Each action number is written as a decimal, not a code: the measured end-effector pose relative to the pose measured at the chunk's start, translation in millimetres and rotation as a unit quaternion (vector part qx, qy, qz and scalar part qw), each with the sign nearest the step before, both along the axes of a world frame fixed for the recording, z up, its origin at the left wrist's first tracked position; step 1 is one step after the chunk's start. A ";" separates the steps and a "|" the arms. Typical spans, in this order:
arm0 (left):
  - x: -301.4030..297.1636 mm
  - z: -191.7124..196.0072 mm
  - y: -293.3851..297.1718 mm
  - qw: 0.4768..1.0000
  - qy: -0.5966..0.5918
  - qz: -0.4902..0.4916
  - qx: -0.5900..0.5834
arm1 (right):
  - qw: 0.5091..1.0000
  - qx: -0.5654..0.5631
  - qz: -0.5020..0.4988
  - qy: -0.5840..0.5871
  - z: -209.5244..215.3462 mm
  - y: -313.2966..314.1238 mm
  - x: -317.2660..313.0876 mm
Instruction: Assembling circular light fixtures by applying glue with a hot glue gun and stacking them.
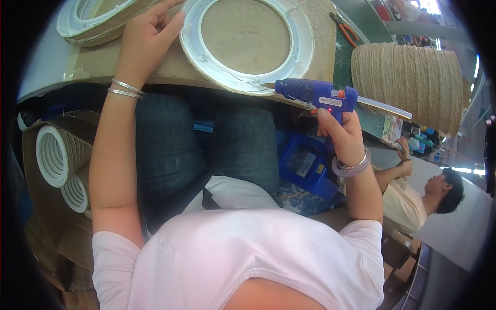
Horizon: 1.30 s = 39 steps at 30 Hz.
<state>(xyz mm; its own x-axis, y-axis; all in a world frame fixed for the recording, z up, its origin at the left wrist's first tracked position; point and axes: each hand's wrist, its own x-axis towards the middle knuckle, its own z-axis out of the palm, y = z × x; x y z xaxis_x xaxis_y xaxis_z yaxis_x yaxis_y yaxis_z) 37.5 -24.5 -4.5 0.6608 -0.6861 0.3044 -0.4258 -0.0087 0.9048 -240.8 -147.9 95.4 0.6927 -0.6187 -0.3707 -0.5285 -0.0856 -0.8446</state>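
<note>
A white ring (191,47) with a tan, rope-textured outer side lies on the work table, strings of clear glue on its face. My left hand (149,37) grips its left edge, the thumb at the rim and the other fingers partly curled. In my right hand (341,132) is a blue glue gun (305,90), a finger at its trigger. The gun's nozzle touches or nearly touches the near rim of the ring. A clear glue stick (385,107) pokes out of the gun's back.
Another white ring (70,25) lies at the far left. Orange-handled pliers (345,27) rest at the far right, near a stack of tan rings (405,85). More rings (51,155) sit in a carton below left. A co-worker (408,201) is to the right.
</note>
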 end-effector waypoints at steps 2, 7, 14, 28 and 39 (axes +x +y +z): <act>0.4 -0.1 -0.1 1.000 0.001 -0.007 -0.007 | 0.999 -0.023 0.008 0.022 0.1 0.8 2.3; -1.4 1.8 0.1 1.000 0.008 0.003 0.007 | 1.000 -0.007 -0.001 -0.008 4.1 -4.3 -0.7; -1.4 2.0 1.2 1.000 -0.001 0.003 0.011 | 0.992 -0.090 -0.082 -0.028 12.9 -31.7 -11.2; -1.8 2.4 0.4 1.000 0.019 0.004 0.011 | 0.992 -0.111 -0.054 -0.012 -5.7 -46.3 -1.8; -1.4 2.1 0.4 1.000 0.020 -0.001 0.005 | 0.992 -0.106 -0.058 -0.024 -6.5 -47.9 -1.9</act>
<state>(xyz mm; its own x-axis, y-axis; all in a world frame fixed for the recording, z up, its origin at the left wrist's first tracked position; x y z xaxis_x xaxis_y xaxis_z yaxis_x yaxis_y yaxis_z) 36.1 -24.1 -2.4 0.6709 -0.6901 0.2713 -0.3889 -0.0161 0.9211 -242.7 -195.8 88.9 0.6262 -0.7556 -0.1922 -0.5053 -0.2056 -0.8381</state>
